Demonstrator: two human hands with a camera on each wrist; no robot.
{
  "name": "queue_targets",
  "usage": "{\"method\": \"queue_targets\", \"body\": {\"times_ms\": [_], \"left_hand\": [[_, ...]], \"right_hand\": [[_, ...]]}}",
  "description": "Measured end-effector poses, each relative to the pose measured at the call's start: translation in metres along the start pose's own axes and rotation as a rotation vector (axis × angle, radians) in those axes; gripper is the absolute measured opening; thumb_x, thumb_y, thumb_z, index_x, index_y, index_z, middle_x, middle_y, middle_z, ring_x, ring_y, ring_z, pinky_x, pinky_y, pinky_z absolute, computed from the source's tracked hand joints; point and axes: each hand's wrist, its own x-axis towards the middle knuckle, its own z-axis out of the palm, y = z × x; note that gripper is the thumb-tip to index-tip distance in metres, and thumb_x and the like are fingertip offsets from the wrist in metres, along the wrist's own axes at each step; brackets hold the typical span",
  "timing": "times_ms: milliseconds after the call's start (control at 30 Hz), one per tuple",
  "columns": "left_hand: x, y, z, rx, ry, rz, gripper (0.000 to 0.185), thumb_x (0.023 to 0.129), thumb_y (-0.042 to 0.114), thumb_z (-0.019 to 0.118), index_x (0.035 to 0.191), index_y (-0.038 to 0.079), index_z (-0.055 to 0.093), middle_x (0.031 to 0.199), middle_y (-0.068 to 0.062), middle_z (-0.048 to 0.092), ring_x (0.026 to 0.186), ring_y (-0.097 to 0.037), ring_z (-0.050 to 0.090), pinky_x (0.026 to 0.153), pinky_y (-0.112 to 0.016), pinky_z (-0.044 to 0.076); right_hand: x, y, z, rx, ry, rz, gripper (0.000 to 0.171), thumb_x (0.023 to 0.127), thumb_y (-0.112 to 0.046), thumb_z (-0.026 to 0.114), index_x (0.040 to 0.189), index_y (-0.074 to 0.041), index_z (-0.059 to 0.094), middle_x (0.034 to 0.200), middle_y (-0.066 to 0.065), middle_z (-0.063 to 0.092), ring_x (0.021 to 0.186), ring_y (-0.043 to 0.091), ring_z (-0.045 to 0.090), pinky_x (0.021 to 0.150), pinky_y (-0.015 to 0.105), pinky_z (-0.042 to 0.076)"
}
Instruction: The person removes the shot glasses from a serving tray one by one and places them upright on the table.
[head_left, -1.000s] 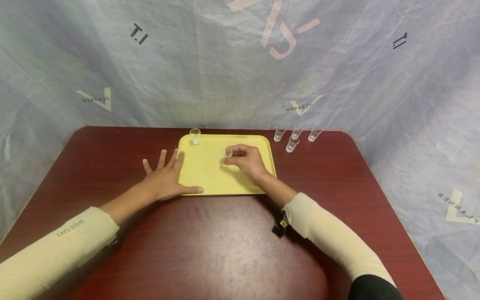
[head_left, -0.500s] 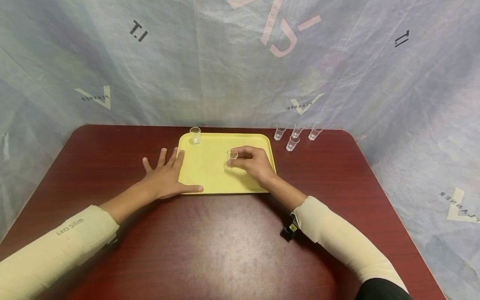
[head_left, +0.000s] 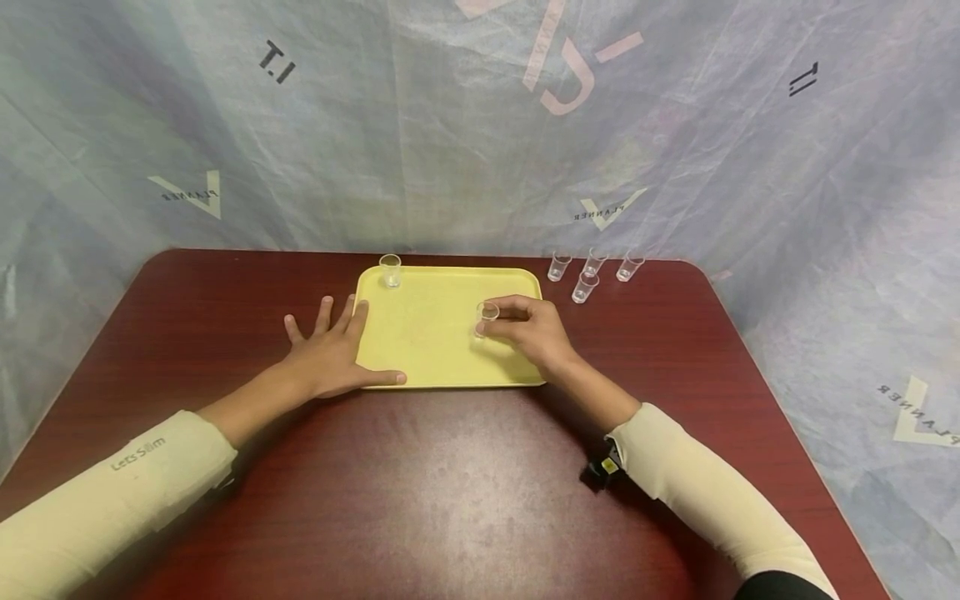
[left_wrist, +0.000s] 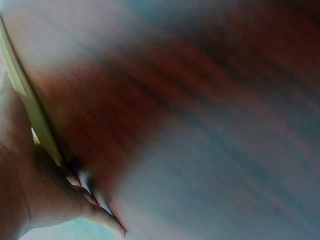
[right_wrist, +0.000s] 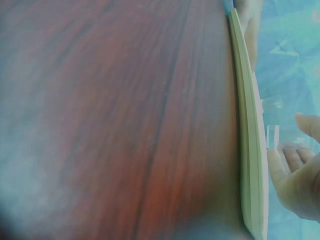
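The near half of the worktop [head_left: 465, 492] lay open. On the yellow tray [head_left: 427, 333], bare room lay between the far-left cup [head_left: 390, 272] and the pinched cup [head_left: 486, 317]. Four cups [head_left: 588, 273] crowded the far right; a draped sheet [head_left: 480, 133] closed off the back.

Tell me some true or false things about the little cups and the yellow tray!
1. The right hand holds a small clear cup over the yellow tray. True.
2. The left hand is holding a cup too. False: it lies flat at the tray's left edge, thumb along the near edge.
3. Another cup stands in the tray's far left corner. True.
4. Four cups stand on the table right of the tray. True.
5. The tray is blue. False: it is yellow.
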Motion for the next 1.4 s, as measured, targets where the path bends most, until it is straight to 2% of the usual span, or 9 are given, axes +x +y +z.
{"method": "queue_targets", "body": {"times_ms": [200,633,1033,1400], "left_hand": [[-0.001,-0.001,0.0,-0.004,-0.001,0.003,0.161,0.071,0.114,0.054,0.183,0.015,-0.006,0.191,-0.019,-0.007,0.175,-0.053,-0.017,0.118,-0.095,-0.018],[-0.001,0.0,0.0,-0.006,0.0,0.006,0.16,0.072,0.113,0.055,0.183,0.014,-0.004,0.191,-0.02,-0.006,0.175,-0.053,-0.017,0.119,-0.095,-0.018],[-0.004,0.002,0.0,-0.005,0.014,0.006,0.158,0.074,0.111,0.058,0.183,0.014,-0.002,0.191,-0.021,-0.004,0.175,-0.055,-0.014,0.119,-0.096,-0.016],[-0.005,-0.001,0.001,-0.004,0.023,0.013,0.158,0.075,0.11,0.059,0.183,0.013,-0.003,0.191,-0.023,-0.002,0.175,-0.055,-0.013,0.119,-0.096,-0.015]], "right_hand": [[-0.002,0.003,-0.01,0.011,0.024,-0.009,0.039,0.091,-0.007,0.093,0.129,-0.004,0.083,0.117,0.009,0.086,0.099,0.009,0.081,0.09,0.021,0.064],[-0.006,0.006,-0.033,0.08,0.075,0.017,0.044,0.091,-0.003,0.092,0.133,0.002,0.08,0.103,-0.008,0.084,0.1,0.006,0.08,0.09,0.022,0.066],[-0.009,0.011,-0.055,0.111,0.102,0.019,0.047,0.093,-0.001,0.088,0.137,0.007,0.076,0.098,-0.012,0.083,0.098,0.004,0.08,0.092,0.022,0.066],[-0.013,0.015,-0.083,0.132,0.143,-0.009,0.051,0.095,0.0,0.087,0.142,0.013,0.07,0.105,-0.014,0.085,0.098,0.002,0.08,0.092,0.021,0.065]]}}
